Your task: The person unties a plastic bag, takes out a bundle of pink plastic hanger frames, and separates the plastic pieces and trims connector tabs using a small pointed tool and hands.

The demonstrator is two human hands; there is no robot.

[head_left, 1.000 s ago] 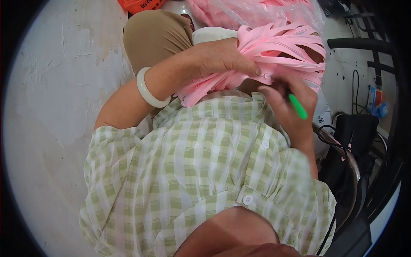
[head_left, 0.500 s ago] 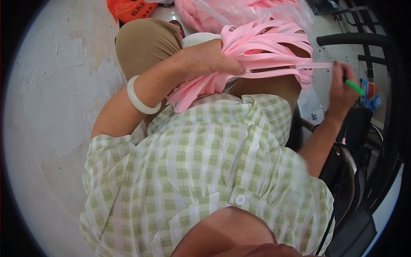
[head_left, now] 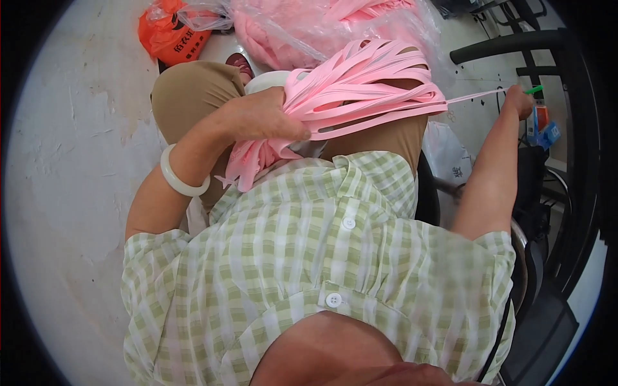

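Note:
A thick bundle of long, narrow pink fabric strips point(head_left: 360, 87) lies looped across my lap. My left hand point(head_left: 261, 117) is closed around the bundle near its left end, where gathered ends hang below the wrist. To the right, my right hand point(head_left: 519, 101) is stretched far out, fingers closed on one pink strip point(head_left: 477, 97) drawn taut from the bundle's right end. A small green object point(head_left: 533, 89), thin and stick-like, also sticks out of my right hand; its kind is not clear.
Beyond my knees lies a clear plastic bag point(head_left: 277, 32) full of pink material, with an orange bag point(head_left: 170, 32) to its left. Black metal framing point(head_left: 508, 45) runs along the right. A blue box point(head_left: 546, 134) and a white bag point(head_left: 447, 151) are below my right hand.
My right hand has moved outward to the right, pulling the strip longer and tighter. The left hand keeps its hold on the bundle. The view has shifted slightly.

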